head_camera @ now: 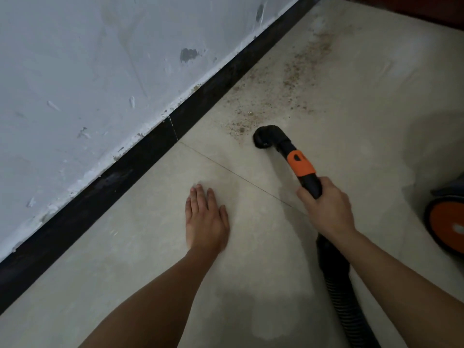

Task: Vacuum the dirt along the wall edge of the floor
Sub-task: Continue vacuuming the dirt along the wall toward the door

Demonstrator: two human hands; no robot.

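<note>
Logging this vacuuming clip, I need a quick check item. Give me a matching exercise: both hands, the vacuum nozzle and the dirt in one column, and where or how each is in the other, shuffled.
1. left hand
2. right hand
3. vacuum nozzle
4. dirt

A. scattered on the floor beside the black baseboard
B. flat on the floor, holding nothing
C. grips the black wand just behind its orange collar
D. on the floor at the near edge of the dirt

Pairs: 1-B, 2-C, 3-D, 4-A.
</note>
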